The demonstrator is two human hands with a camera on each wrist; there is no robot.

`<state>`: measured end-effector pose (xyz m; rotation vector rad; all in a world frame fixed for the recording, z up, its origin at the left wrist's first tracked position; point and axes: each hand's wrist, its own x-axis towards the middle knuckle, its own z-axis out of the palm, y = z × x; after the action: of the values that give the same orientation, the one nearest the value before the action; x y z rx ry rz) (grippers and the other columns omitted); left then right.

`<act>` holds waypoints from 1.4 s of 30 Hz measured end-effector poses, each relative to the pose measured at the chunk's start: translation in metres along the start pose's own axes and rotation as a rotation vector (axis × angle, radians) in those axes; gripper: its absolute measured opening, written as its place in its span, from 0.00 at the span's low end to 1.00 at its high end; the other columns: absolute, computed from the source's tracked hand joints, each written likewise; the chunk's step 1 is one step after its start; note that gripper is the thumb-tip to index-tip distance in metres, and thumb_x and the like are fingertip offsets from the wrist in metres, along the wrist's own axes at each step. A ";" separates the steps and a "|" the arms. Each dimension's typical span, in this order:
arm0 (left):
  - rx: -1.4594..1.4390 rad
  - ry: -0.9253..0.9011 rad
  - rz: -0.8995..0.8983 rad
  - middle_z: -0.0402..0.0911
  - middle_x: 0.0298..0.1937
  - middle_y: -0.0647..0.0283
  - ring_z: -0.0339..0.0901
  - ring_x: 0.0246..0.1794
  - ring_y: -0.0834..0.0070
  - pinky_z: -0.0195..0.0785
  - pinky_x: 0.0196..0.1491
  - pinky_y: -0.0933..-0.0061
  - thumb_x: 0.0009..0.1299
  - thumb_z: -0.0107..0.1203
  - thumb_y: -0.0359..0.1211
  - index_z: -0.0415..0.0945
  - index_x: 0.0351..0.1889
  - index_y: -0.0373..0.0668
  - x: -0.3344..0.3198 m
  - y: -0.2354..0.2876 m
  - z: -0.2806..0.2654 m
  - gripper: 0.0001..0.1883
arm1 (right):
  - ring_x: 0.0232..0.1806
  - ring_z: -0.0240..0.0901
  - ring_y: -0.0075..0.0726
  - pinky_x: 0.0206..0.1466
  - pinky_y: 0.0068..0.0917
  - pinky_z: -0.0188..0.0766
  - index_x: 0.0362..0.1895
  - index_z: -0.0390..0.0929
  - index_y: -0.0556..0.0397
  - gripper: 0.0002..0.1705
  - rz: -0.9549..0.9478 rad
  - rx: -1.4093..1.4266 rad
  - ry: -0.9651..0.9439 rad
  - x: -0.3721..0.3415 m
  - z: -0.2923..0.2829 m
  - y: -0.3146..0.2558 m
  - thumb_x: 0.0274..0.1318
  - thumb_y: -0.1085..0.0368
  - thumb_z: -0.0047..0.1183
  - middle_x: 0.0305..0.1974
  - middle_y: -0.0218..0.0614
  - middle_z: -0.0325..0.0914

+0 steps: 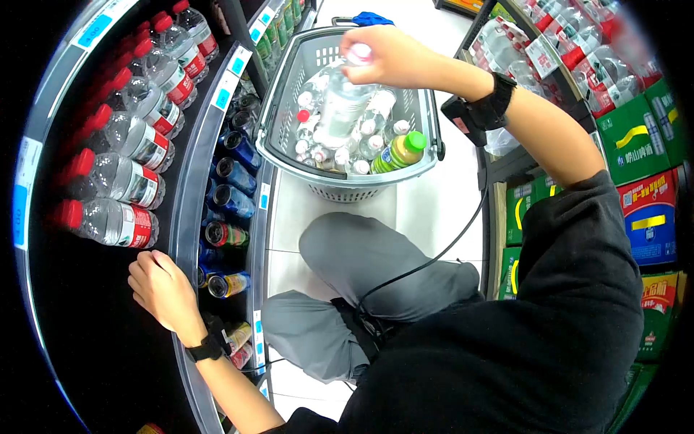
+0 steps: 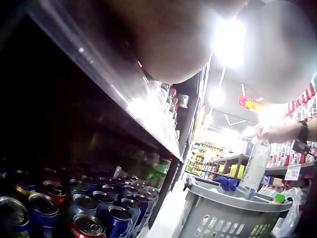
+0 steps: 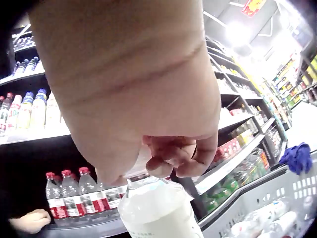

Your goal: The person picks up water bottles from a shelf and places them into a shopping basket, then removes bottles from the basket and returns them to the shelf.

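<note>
bottle [image 1: 343,112] pinched by its cap [image 1: 359,52] in right hand [image 1: 387,59] over grey basket [image 1: 347,192], likely weighty, slick and soft-walled, with fill hard to tell; best gripped at stiff top; left hand [image 1: 165,291] relaxed near shelf edge [image 1: 189,188].

ceiling lights [image 2: 231,42]: blown out overhead, left wrist view
floor [image 1: 426,217]: bright, washed white
left shelf [image 1: 94,311]: deep shadow inside
left hand [image 2: 173,49]: soft blur, close to lens, left wrist view
head view: fisheye bend, dark corners
</note>
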<state>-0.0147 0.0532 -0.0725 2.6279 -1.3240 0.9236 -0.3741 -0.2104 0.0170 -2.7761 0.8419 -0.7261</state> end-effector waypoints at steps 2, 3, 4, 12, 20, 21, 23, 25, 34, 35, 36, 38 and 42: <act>0.027 0.006 0.005 0.72 0.39 0.59 0.73 0.43 0.60 0.67 0.44 0.57 0.77 0.40 0.41 0.70 0.37 0.43 0.000 0.000 0.000 0.14 | 0.32 0.77 0.44 0.39 0.34 0.73 0.39 0.77 0.54 0.19 0.096 -0.124 -0.052 -0.005 -0.009 0.018 0.50 0.53 0.62 0.29 0.46 0.78; 0.033 0.014 0.015 0.72 0.38 0.60 0.73 0.43 0.60 0.67 0.43 0.58 0.76 0.40 0.40 0.70 0.36 0.43 0.001 0.000 0.001 0.13 | 0.32 0.77 0.44 0.39 0.34 0.73 0.39 0.77 0.54 0.19 0.083 -0.121 -0.054 -0.005 -0.011 0.027 0.50 0.53 0.62 0.29 0.46 0.78; 0.042 0.023 0.023 0.72 0.37 0.60 0.73 0.42 0.61 0.67 0.43 0.58 0.76 0.40 0.40 0.70 0.35 0.43 0.001 0.000 0.001 0.13 | 0.34 0.77 0.47 0.40 0.37 0.72 0.39 0.77 0.54 0.19 0.112 -0.171 -0.062 -0.004 -0.012 0.037 0.50 0.54 0.61 0.29 0.48 0.77; 0.130 -0.005 0.033 0.71 0.37 0.60 0.72 0.42 0.61 0.66 0.42 0.58 0.76 0.40 0.38 0.69 0.34 0.44 0.007 0.006 -0.001 0.11 | 0.37 0.76 0.53 0.40 0.46 0.72 0.41 0.72 0.53 0.17 0.126 -0.524 -0.396 -0.011 0.026 0.140 0.50 0.57 0.57 0.28 0.45 0.76; 0.105 -0.082 0.024 0.71 0.39 0.58 0.71 0.44 0.58 0.65 0.45 0.57 0.76 0.38 0.38 0.69 0.36 0.42 0.005 0.005 0.003 0.12 | 0.40 0.81 0.53 0.40 0.45 0.76 0.47 0.77 0.49 0.23 0.095 -0.543 -0.728 -0.023 0.071 0.184 0.47 0.53 0.57 0.33 0.45 0.82; 0.068 -0.141 -0.010 0.73 0.42 0.55 0.71 0.48 0.54 0.65 0.48 0.51 0.76 0.36 0.38 0.70 0.38 0.39 0.006 0.006 0.002 0.14 | 0.40 0.82 0.51 0.41 0.45 0.76 0.44 0.80 0.51 0.24 0.055 -0.560 -0.833 -0.018 0.070 0.175 0.44 0.52 0.56 0.35 0.45 0.83; 0.066 -0.142 -0.004 0.73 0.42 0.55 0.71 0.48 0.54 0.64 0.49 0.51 0.76 0.36 0.38 0.70 0.38 0.39 0.006 0.005 0.002 0.15 | 0.40 0.81 0.51 0.41 0.44 0.76 0.44 0.80 0.52 0.23 0.030 -0.497 -0.956 -0.017 0.082 0.167 0.45 0.52 0.57 0.35 0.44 0.83; 0.066 -0.140 -0.004 0.73 0.43 0.54 0.70 0.48 0.53 0.64 0.49 0.51 0.76 0.35 0.39 0.70 0.39 0.39 0.007 0.004 0.003 0.15 | 0.41 0.81 0.51 0.42 0.42 0.76 0.38 0.83 0.53 0.21 0.101 -0.407 -1.126 -0.012 0.096 0.162 0.45 0.51 0.58 0.36 0.44 0.83; 0.086 -0.068 0.034 0.71 0.38 0.57 0.71 0.44 0.57 0.65 0.45 0.56 0.76 0.36 0.38 0.69 0.35 0.42 0.004 0.001 0.006 0.13 | 0.49 0.76 0.51 0.41 0.46 0.76 0.46 0.75 0.47 0.18 -0.301 -0.358 -0.516 0.030 0.160 0.159 0.48 0.61 0.55 0.45 0.41 0.75; 0.090 -0.074 0.020 0.71 0.38 0.57 0.71 0.44 0.57 0.65 0.45 0.56 0.76 0.36 0.38 0.69 0.35 0.42 0.003 0.001 0.005 0.13 | 0.50 0.74 0.47 0.41 0.44 0.75 0.44 0.75 0.46 0.16 -0.407 -0.378 -0.371 0.034 0.165 0.160 0.49 0.60 0.56 0.44 0.40 0.74; 0.118 -0.072 0.012 0.71 0.38 0.57 0.71 0.44 0.57 0.65 0.45 0.56 0.76 0.37 0.38 0.68 0.35 0.42 0.004 0.003 0.004 0.13 | 0.51 0.72 0.44 0.42 0.43 0.75 0.42 0.75 0.45 0.14 -0.512 -0.392 -0.227 0.037 0.171 0.161 0.50 0.59 0.57 0.44 0.38 0.73; 0.102 -0.047 0.018 0.71 0.38 0.58 0.70 0.43 0.58 0.65 0.46 0.57 0.76 0.37 0.38 0.68 0.35 0.42 0.004 0.001 0.005 0.13 | 0.55 0.69 0.43 0.42 0.43 0.75 0.41 0.78 0.45 0.15 -0.501 -0.449 -0.286 0.046 0.178 0.163 0.46 0.59 0.61 0.46 0.37 0.71; 0.023 -0.024 -0.007 0.71 0.38 0.58 0.70 0.42 0.58 0.65 0.46 0.57 0.75 0.39 0.37 0.67 0.34 0.41 0.005 0.001 0.004 0.12 | 0.45 0.78 0.50 0.46 0.46 0.76 0.37 0.82 0.49 0.09 -0.193 -0.477 -0.588 0.046 0.154 0.162 0.49 0.66 0.57 0.50 0.42 0.71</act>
<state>-0.0110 0.0483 -0.0733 2.6674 -1.3159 0.9140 -0.3436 -0.3704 -0.1434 -3.2281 0.6899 0.3317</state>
